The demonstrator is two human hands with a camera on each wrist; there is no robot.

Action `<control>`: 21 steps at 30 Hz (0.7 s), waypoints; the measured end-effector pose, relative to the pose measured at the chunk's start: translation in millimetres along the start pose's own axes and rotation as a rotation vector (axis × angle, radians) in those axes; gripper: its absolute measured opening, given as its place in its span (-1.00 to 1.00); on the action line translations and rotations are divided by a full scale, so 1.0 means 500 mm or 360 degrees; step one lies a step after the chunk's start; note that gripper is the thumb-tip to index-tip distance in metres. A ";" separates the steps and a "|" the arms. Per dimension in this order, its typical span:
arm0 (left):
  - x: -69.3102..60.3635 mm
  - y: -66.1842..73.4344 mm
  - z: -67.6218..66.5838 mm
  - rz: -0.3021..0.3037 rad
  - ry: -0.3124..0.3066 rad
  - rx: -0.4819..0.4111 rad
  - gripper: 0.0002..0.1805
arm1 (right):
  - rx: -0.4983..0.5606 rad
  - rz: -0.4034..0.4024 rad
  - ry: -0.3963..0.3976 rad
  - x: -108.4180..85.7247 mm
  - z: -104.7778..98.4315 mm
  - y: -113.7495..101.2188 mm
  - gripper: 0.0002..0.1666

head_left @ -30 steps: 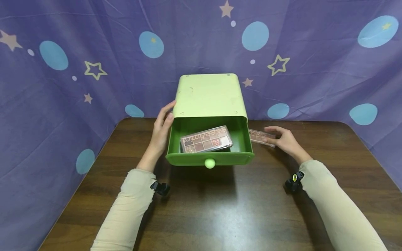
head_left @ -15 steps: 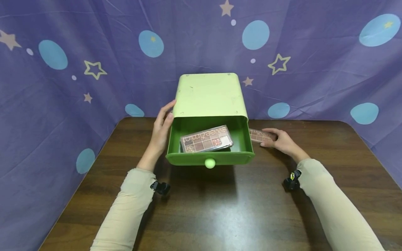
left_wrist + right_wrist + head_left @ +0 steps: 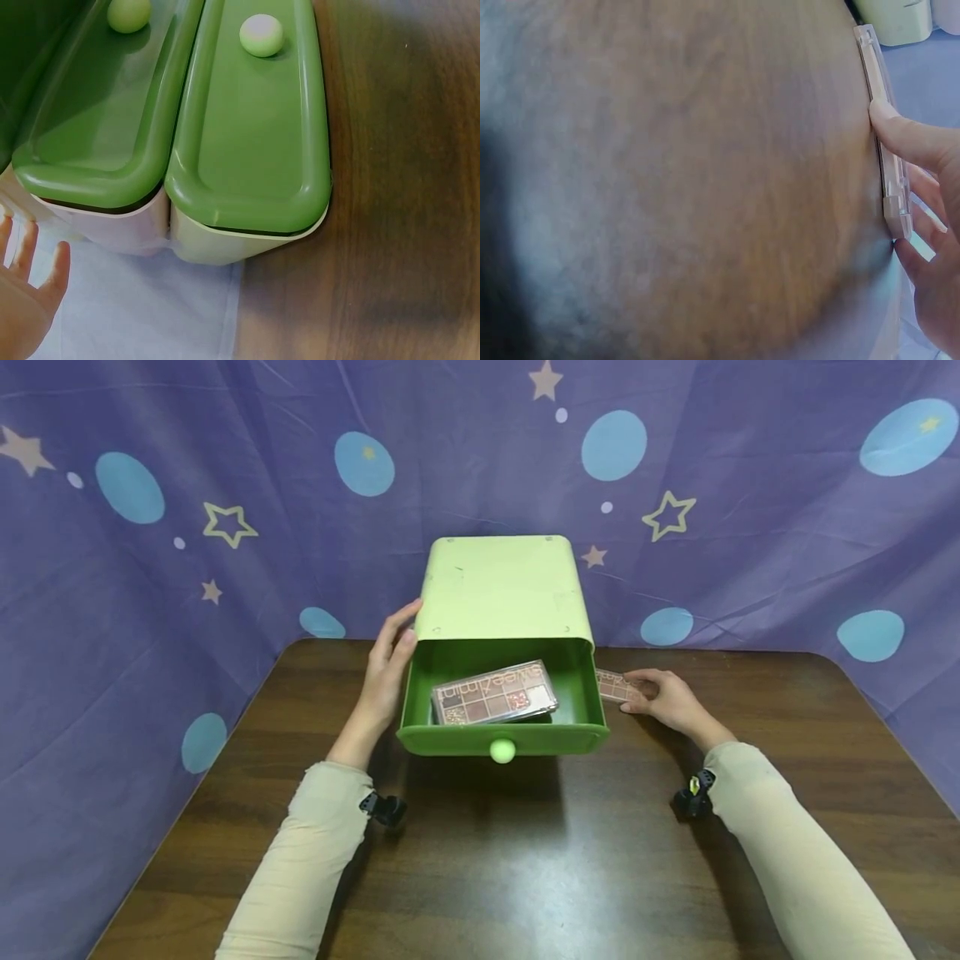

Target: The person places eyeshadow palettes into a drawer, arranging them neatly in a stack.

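Observation:
A light-green drawer cabinet (image 3: 502, 589) stands against the back cloth, its green top drawer (image 3: 577, 737) pulled out. Inside the drawer an eyeshadow palette (image 3: 491, 693) with a clear lid lies at a slant. My left hand (image 3: 384, 681) rests its extended fingers along the cabinet's left side. To the right of the cabinet, my right hand (image 3: 671, 700) pinches a second eyeshadow palette (image 3: 613, 686) between thumb and fingers. The drawer's side hides that palette's left end in the head view. Seen by the right wrist camera, the thumb presses the near edge of the held palette (image 3: 885, 150).
Two lower drawers (image 3: 255, 135) with round knobs show pushed in beneath the open one. The brown wooden table (image 3: 480, 877) extends in front and to both sides. A purple patterned cloth (image 3: 480, 452) hangs close behind the cabinet.
My right hand has shifted slightly left along the second palette and covers more of its right end. The left hand, the drawer and the palette inside have stayed in place.

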State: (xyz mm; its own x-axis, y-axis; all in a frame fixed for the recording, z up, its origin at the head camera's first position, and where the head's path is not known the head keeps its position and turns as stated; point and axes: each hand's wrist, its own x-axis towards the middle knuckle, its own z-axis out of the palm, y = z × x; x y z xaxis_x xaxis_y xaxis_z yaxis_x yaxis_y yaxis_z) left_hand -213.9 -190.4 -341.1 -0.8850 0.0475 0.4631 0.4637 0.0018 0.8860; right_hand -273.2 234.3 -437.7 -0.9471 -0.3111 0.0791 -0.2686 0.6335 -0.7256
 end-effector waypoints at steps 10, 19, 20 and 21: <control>0.003 -0.003 0.000 0.0012 -0.0003 0.0015 -0.40 | -0.0123 0.0010 0.0017 -0.015 -0.010 -0.014 -0.33; 0.002 -0.003 -0.001 0.0012 -0.0006 0.0008 -0.39 | -0.0141 -0.0073 0.0093 -0.044 -0.021 -0.027 -0.40; 0.002 -0.003 -0.001 0.0012 -0.0006 0.0005 -0.39 | -0.0144 -0.0091 0.0107 -0.049 -0.023 -0.032 -0.41; 0.002 -0.003 -0.001 0.0014 -0.0006 0.0005 -0.39 | -0.0149 -0.0108 0.0123 -0.053 -0.025 -0.037 -0.42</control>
State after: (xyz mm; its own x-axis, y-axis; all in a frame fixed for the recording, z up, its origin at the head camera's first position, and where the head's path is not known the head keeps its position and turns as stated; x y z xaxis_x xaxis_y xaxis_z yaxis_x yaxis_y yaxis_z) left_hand -215.4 -191.0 -341.8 -0.8807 0.0515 0.4709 0.4717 0.0042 0.8817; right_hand -245.1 239.7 -417.9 -0.9360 -0.3020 0.1809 -0.3442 0.6773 -0.6502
